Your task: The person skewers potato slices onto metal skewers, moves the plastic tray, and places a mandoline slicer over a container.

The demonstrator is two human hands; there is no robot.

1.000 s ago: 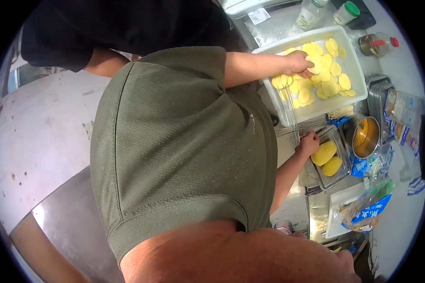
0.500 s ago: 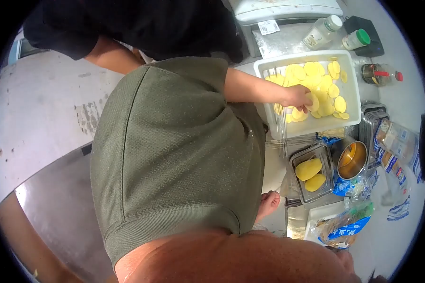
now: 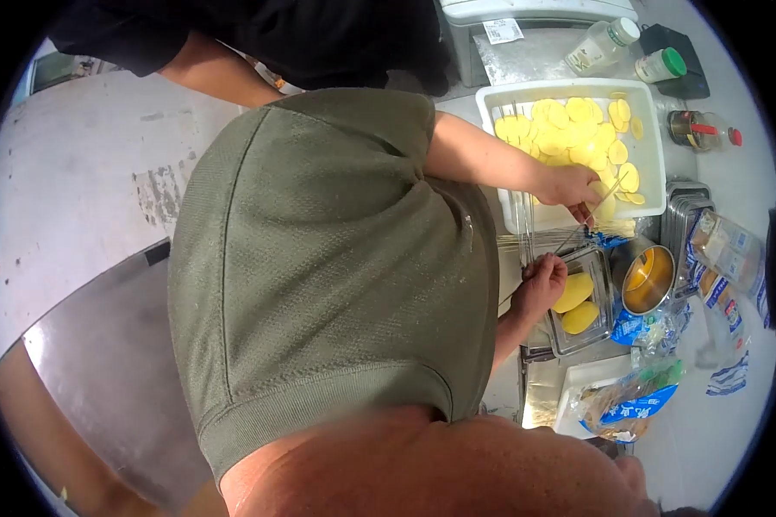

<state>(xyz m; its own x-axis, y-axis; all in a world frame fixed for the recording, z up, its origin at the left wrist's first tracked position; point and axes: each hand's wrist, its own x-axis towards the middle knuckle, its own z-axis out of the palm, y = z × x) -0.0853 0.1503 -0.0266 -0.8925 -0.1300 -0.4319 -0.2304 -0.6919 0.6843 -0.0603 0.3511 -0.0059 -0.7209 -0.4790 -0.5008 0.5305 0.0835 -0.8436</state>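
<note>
My left hand (image 3: 575,191) is closed on a yellow potato slice (image 3: 604,205) at the near edge of the white tray (image 3: 657,159). Below it, my right hand (image 3: 544,280) pinches one end of a thin skewer (image 3: 588,217). The skewer runs slantwise up to the slice; whether it pierces it or passes in front, I cannot tell. Many more potato slices (image 3: 569,129) lie spread in the tray. Close to my right hand, two peeled whole potatoes (image 3: 580,317) sit in a clear rectangular container (image 3: 606,297).
A metal pot (image 3: 647,280) stands beside the container, with plastic packaging (image 3: 634,405) around it. Loose skewers (image 3: 543,237) lie below the tray. Jars (image 3: 602,47) and a bottle (image 3: 703,131) stand beyond it. A co-worker's black sleeve (image 3: 129,34) and arm (image 3: 220,73) are at upper left.
My left hand has drawn the potato slice toward the tray's near edge. My right hand has come forward from beside my body and now holds a skewer up to it.
</note>
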